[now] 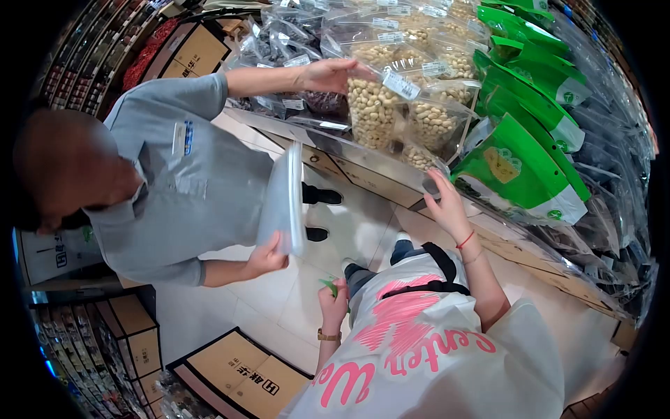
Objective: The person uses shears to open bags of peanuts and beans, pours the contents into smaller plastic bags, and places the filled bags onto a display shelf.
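Note:
My left hand [333, 299], with a watch at the wrist, is closed around a small green strip [329, 286] in front of my body. My right hand [447, 206], wearing a red string bracelet, reaches to the clear front edge [335, 143] of the display, its fingers apart. Just beyond its fingertips lie clear bags of peanuts [433, 120] with white labels. To its right stands a green and white bag [513, 171]. A co-worker's hand [335, 75] touches the top of a peanut bag [373, 108]; their other hand [269, 257] holds a stack of clear plastic bags [280, 202].
A co-worker in a grey shirt [202, 174] stands at the left, facing the display. Bags of dark goods [279, 52] lie beside the peanuts. Cardboard-fronted display boxes [234, 373] stand at lower left. Pale floor tiles [244, 304] lie between us.

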A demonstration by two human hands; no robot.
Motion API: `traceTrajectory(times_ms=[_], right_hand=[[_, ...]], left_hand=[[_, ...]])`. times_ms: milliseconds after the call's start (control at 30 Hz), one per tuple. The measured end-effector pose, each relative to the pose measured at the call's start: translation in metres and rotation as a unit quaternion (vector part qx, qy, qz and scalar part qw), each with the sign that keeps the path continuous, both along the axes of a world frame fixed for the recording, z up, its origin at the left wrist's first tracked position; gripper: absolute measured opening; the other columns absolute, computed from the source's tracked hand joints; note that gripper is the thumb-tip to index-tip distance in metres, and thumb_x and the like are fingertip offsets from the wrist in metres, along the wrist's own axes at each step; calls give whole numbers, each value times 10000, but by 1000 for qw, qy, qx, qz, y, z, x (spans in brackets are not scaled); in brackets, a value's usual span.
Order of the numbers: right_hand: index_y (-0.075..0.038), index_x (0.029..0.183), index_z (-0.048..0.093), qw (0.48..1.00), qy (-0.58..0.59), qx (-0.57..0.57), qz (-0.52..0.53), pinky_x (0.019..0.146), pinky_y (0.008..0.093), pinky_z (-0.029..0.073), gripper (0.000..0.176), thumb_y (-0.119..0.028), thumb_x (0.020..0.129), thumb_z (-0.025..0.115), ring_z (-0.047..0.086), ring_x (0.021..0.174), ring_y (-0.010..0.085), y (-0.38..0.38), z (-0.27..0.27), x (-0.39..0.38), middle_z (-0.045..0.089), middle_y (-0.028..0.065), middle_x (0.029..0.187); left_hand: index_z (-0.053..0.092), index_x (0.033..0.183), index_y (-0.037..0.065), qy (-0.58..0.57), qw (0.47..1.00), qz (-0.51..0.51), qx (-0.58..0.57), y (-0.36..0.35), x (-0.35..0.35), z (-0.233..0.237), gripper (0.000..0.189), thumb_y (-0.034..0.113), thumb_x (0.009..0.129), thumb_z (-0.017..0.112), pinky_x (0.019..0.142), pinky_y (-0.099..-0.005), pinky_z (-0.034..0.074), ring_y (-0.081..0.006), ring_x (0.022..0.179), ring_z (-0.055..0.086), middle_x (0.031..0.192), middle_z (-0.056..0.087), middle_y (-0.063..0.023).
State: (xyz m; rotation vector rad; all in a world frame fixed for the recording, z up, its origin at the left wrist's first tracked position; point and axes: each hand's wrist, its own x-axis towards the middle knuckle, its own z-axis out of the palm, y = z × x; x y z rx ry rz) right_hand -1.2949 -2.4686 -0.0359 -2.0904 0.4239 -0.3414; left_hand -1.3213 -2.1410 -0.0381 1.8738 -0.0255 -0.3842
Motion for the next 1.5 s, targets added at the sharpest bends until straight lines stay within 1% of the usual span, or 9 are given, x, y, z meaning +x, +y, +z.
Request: traceTrajectory(times_ms=[33, 67, 167, 333, 533, 700, 833, 1033, 1500], right_hand=[[-12, 1243, 450, 996, -22, -83, 11, 1019, 367, 332, 482, -104, 788, 578, 410, 1227, 329, 2, -5, -3, 462, 193, 1283], [-1, 1282, 409, 994, 12, -106, 32, 1069, 385, 263, 532, -92, 782, 567, 316, 1290, 333, 7, -9, -6, 384, 199, 1351], [-15, 1294, 401, 985, 24, -170, 25, 1073, 399, 252, 546, -80, 777, 563, 306, 1295, 339, 15, -17, -5, 366, 198, 1364], [-43, 1266, 444, 989, 19, -149, 0, 1077, 408, 244, 519, -77, 765, 577, 319, 1287, 334, 22, -13, -3, 383, 179, 1355], [-43, 1201, 495, 985, 6, -168, -44, 1077, 412, 244, 465, -65, 746, 587, 310, 1290, 336, 35, -18, 2, 383, 167, 1347], [-71, 1134, 537, 981, -13, -176, -85, 1079, 433, 235, 429, -56, 713, 616, 291, 1291, 355, 43, -36, 8, 368, 150, 1344], [-76, 1126, 540, 971, 25, -209, -114, 1077, 441, 237, 426, -71, 709, 623, 288, 1291, 352, 52, -33, 14, 362, 146, 1343], [-86, 1137, 538, 954, 105, -241, -141, 1077, 430, 244, 455, -103, 696, 650, 230, 1319, 353, 66, -25, 23, 303, 157, 1376], [-108, 1101, 561, 936, 165, -274, -150, 1075, 407, 260, 436, -155, 685, 684, 174, 1334, 377, 67, -40, 28, 214, 169, 1415]], left_hand=[[467, 560, 2, 0, 1000, -13, 0, 0, 0, 1, 364, 109, 908, 472, 481, -253, 338, -90, 491, 419, 515, 464, -18], [475, 562, 2, 6, 1000, -10, -4, 5, -3, -7, 370, 123, 911, 483, 478, -255, 337, -93, 492, 421, 513, 466, -25], [471, 544, 0, 3, 999, -32, 9, 9, -2, 1, 384, 122, 908, 459, 494, -266, 327, -109, 499, 428, 523, 471, -32], [496, 563, 8, -38, 998, -54, 14, 32, -1, 6, 374, 151, 907, 514, 463, -263, 335, -98, 458, 416, 499, 472, -20], [519, 592, -2, -35, 997, -75, -6, 72, 13, 12, 336, 145, 894, 533, 462, -269, 348, -108, 454, 427, 491, 484, -42], [537, 604, 1, -12, 993, -109, 45, 108, 32, 18, 342, 194, 886, 547, 459, -285, 368, -121, 454, 463, 497, 510, -60], [536, 595, 9, -6, 992, -118, 49, 126, 50, 32, 370, 232, 889, 543, 460, -285, 372, -127, 447, 475, 485, 507, -60], [531, 564, 8, 21, 990, -127, 56, 162, 60, 0, 423, 273, 894, 533, 458, -308, 381, -156, 427, 483, 471, 510, -69], [514, 568, -7, 21, 993, -108, -33, 190, 69, -27, 358, 154, 887, 529, 447, -284, 363, -129, 422, 463, 478, 497, -62]])
